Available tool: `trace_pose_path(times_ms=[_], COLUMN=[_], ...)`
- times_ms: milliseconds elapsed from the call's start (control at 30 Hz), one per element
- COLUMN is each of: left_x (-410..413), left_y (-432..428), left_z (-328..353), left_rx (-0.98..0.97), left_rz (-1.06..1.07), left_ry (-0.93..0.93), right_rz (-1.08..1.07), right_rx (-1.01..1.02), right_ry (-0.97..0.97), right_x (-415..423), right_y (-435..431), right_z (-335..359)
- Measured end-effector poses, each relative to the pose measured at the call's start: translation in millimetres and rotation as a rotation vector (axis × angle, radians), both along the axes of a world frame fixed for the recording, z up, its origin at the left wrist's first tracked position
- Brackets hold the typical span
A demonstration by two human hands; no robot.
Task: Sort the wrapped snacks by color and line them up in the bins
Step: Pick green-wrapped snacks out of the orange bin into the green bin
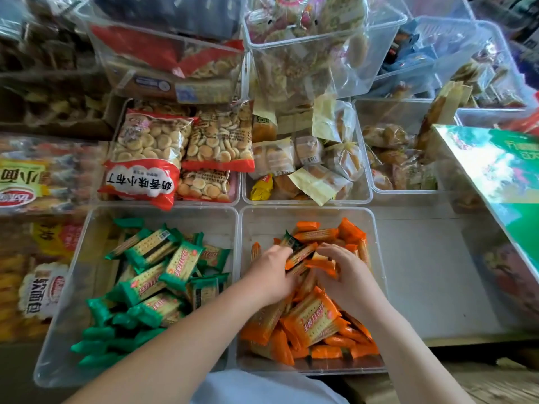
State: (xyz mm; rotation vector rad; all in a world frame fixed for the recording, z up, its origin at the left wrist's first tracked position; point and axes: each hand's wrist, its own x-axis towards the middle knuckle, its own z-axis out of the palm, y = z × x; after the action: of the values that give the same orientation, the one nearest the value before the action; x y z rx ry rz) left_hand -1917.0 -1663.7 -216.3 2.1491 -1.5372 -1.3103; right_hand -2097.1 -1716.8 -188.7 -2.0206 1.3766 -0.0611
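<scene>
In the right bin (376, 258) the orange snacks (315, 319) lie jumbled. I should gather them edge-on and square them into a row. My left hand (272, 275) and right hand (342, 275) each grasp a few. One green-ended packet (289, 239) looks stray, and my hands hide what lies beneath.

biscuit bags (145, 158): three lying in left back bin (210, 203), biggest one overhanging its front rim
buns (274, 158): lying wrapped and jumbled in middle back bin (280, 203)
yellow packet (262, 188): sitting in that bin's front-left corner
pastries (388, 135): filling right back bin (408, 192)
upper bins (320, 39): sitting stacked behind, holding red bags and mixed cakes
blue packets (408, 59): showing at top right, blurred
green box (495, 170): leaning tilted at right edge
bread bags (26, 182): piling up at left edge, blurred
shelf (431, 272): grey, running under green box
</scene>
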Motion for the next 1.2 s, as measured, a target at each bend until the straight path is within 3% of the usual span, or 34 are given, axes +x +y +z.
trace_pose_path(times_ms=[133, 300, 533, 700, 900, 1067, 1200], left_x=[-14, -10, -8, -9, 5, 28, 48], left_y=[-5, 3, -9, -12, -6, 11, 28], left_z=[-18, -17, -45, -44, -15, 24, 38], left_rx=[0.059, 0.021, 0.106, 0.135, 0.123, -0.202, -0.256], left_rz=[0.048, 0.131, 0.357, 0.342, 0.279, 0.444, 0.681], left_ry=[-0.093, 0.154, 0.220, 0.130, 0.198, 0.161, 0.443], right_rz=[0.142, 0.262, 0.304, 0.296, 0.300, 0.324, 0.368], right_rx=[0.038, -0.093, -0.082, -0.065, -0.011, 0.032, 0.043], right_ry=[0.070, 0.081, 0.125, 0.133, 0.167, 0.219, 0.322], right_x=[0, 2, 2, -3, -1, 3, 13], right_y=[-8, -23, -32, -30, -30, -29, -20], right_z=[-18, -37, -47, -48, -37, -29, -27])
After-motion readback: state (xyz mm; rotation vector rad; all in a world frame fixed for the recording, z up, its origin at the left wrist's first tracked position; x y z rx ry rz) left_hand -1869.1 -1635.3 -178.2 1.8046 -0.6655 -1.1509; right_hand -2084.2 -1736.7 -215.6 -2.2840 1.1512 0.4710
